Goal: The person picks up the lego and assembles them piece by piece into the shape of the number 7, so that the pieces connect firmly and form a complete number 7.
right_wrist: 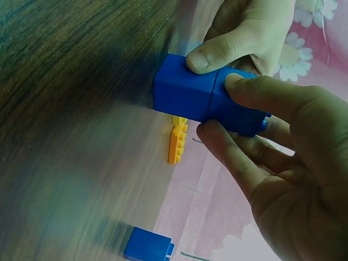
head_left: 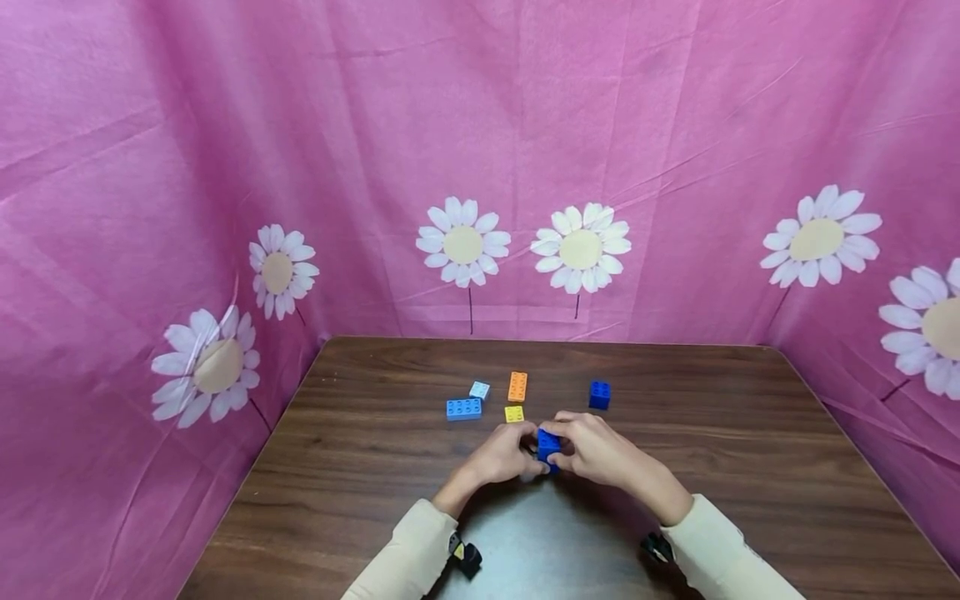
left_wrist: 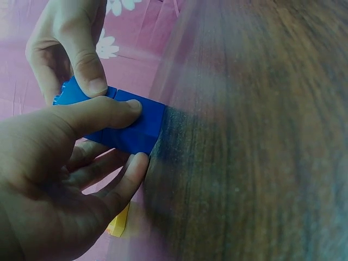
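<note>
Two dark blue toy building bricks stand stacked upright on the table, one on top of the other. My left hand (head_left: pixel 504 454) grips the lower blue brick (right_wrist: pixel 182 84), its thumb flat along one face. With thumb and fingers, my right hand (head_left: pixel 596 448) pinches the upper blue brick (head_left: pixel 549 442). In the right wrist view a thin seam shows between the two bricks, and studs stick out at the top end. The lower brick's base is right at the tabletop in the left wrist view.
Beyond my hands lie a yellow brick (head_left: pixel 513 414), an orange brick (head_left: pixel 517 386), a light blue brick (head_left: pixel 463 408) and a pale blue brick (head_left: pixel 479 389). Another dark blue brick (head_left: pixel 599 394) stands to the right. A pink flowered curtain (head_left: pixel 517 125) surrounds the wooden table (head_left: pixel 360 467).
</note>
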Demonstrator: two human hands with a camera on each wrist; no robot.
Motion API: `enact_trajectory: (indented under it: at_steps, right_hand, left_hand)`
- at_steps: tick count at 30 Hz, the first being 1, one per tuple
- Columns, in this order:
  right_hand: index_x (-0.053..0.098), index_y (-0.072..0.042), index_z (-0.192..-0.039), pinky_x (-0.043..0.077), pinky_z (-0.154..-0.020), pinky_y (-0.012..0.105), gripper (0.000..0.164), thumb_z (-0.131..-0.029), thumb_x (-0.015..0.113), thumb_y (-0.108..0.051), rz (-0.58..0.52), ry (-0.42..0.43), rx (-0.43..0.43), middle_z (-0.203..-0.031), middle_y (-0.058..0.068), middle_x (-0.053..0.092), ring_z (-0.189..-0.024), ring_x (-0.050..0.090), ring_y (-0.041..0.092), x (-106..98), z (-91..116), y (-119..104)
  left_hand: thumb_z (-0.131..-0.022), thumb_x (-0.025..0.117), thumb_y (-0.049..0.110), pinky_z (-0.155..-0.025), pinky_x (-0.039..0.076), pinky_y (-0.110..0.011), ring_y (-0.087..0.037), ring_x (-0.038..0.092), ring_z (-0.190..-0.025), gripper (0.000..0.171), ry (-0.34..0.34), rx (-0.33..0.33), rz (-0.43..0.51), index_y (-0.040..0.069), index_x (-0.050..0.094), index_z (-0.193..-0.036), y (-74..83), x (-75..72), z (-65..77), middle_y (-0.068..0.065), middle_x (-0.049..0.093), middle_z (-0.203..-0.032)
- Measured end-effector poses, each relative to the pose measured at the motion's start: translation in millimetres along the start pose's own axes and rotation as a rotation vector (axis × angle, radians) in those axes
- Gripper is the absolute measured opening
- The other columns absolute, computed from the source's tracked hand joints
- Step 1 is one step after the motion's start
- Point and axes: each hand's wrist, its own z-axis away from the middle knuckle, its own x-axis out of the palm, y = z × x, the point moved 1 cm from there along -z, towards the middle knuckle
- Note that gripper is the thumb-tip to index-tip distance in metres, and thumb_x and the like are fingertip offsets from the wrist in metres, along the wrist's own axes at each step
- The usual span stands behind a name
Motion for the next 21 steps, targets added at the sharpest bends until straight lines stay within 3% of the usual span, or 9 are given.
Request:
enact_trajectory:
  at_steps: [21]
  right_hand:
    - [0.074, -0.001, -0.127, 0.063, -0.075, 0.031, 0.043, -0.088, 0.088, -0.013, 0.014, 0.031, 0.029, -0.111, 0.010, 0.076, -0.090, 0.071, 0.014, 4.3, 3.5, -2.0]
  left_hand:
    - [-0.084, 0.090, 0.009, -0.075, 0.055, -0.018, -0.002, 0.065, -0.081, 0.027, 0.007, 0.009, 0.001, 0.006, 0.071, -0.104, 2.0, 0.1, 3.4, -0.004, 0.076, -0.096]
